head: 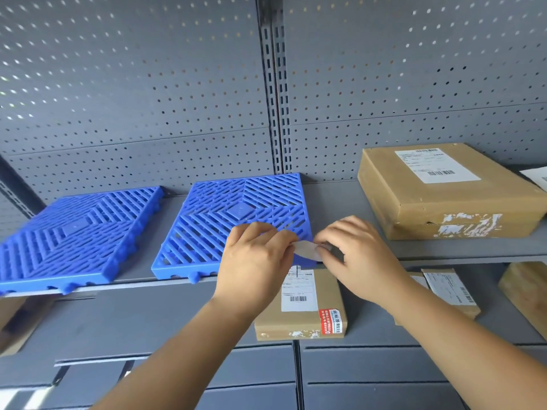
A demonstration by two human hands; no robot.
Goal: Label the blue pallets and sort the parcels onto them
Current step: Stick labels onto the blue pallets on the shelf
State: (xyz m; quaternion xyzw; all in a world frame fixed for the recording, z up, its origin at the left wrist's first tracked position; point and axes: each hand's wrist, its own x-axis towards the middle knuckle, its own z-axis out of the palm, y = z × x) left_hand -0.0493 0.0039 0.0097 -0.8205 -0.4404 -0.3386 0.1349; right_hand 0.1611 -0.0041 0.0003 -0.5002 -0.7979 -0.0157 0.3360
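Observation:
Two blue slatted pallets lie flat on the upper grey shelf, the left pallet (77,232) and the right pallet (236,214). Both carry nothing. A small white label (307,250) hangs between my hands just in front of the right pallet's near right corner. My left hand (254,261) pinches its left end and my right hand (358,255) pinches its right end. A large cardboard parcel (444,190) with a white shipping label rests on the same shelf at the right. A smaller parcel (302,303) sits on the lower shelf, under my hands.
A grey pegboard wall (148,84) backs the shelves. More cardboard parcels lie on the lower shelf at the right (453,288) and far right (524,291). A white paper sheet (537,179) lies at the upper shelf's right edge. Part of a box (11,324) shows at the lower left.

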